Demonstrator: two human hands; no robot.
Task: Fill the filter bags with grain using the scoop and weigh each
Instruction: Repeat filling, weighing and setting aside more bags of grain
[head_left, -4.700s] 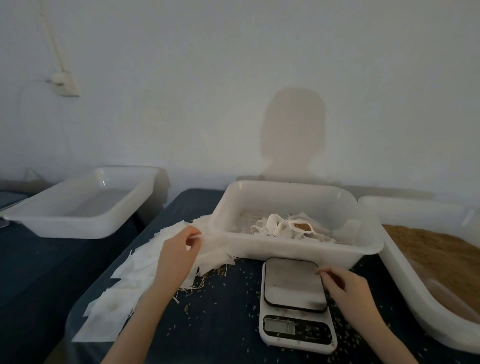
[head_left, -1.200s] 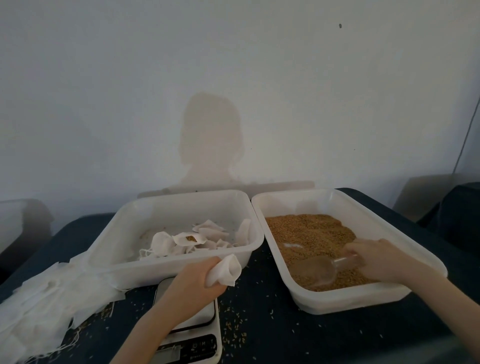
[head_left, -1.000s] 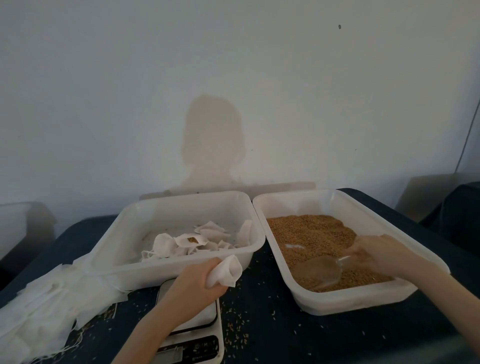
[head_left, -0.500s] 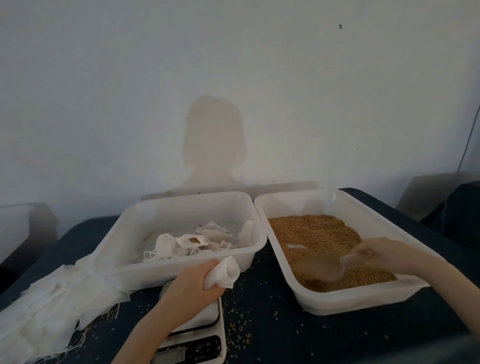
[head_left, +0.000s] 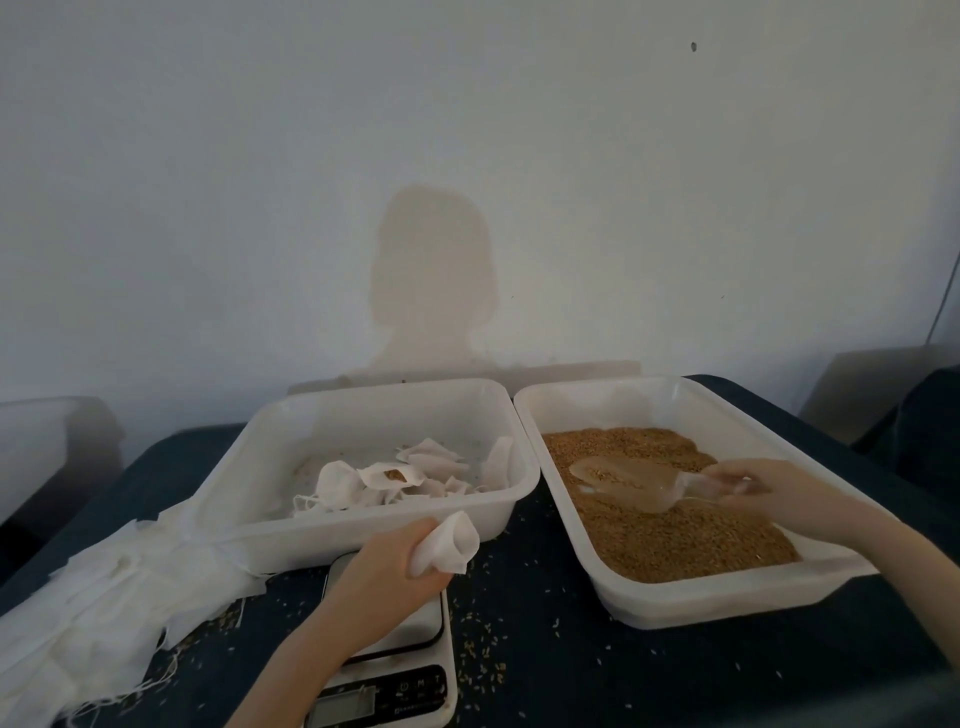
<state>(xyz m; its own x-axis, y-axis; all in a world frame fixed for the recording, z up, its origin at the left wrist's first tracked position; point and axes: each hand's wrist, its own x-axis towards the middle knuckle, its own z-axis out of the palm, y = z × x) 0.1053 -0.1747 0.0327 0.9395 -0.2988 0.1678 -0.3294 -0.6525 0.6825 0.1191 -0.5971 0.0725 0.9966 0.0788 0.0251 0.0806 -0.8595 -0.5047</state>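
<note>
Grain (head_left: 670, 535) fills the right tray (head_left: 727, 605), and the clear scoop (head_left: 631, 483) now sits lifted above the heap with a load in its bowl — half a second ago it was still dug low into the pile. Right hand (head_left: 769, 491) pinches the scoop's handle, fingers curled round it. Left hand (head_left: 395, 566) grips an empty filter bag (head_left: 449, 543), mouth turned toward the scoop, held over the scale (head_left: 400, 670), in much the same spot as a second ago. Scooping looks done; next comes the carry across and the pour into the bag. Filled bags (head_left: 374, 480) lie in the middle tray (head_left: 363, 535); spare flat bags (head_left: 88, 618) are piled at left — loose kernels dot the dark table (head_left: 623, 675), so spills look likely.
</note>
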